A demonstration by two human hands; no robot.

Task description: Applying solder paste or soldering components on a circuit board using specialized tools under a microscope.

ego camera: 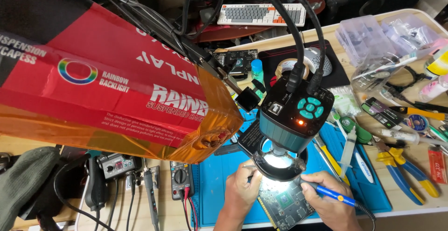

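Observation:
My left hand [241,191] pinches thin metal tweezers [248,167] at the edge of a dark green circuit board [285,203] lying on the blue work mat [219,175]. My right hand [326,202] grips a blue-handled soldering iron [333,194], its tip pointed under the lit ring light. Directly above the board hangs a teal and black microscope camera [295,119] with a glowing ring lamp [280,162], hiding part of the board and both tool tips.
A red and orange box [102,86] looms at left. A multimeter [181,177] and soldering station [117,164] sit left of the mat. Yellow-blue pliers [405,171], a syringe [347,149], tape roll [293,66], plastic boxes [361,37] and keyboard [261,14] crowd the right and back.

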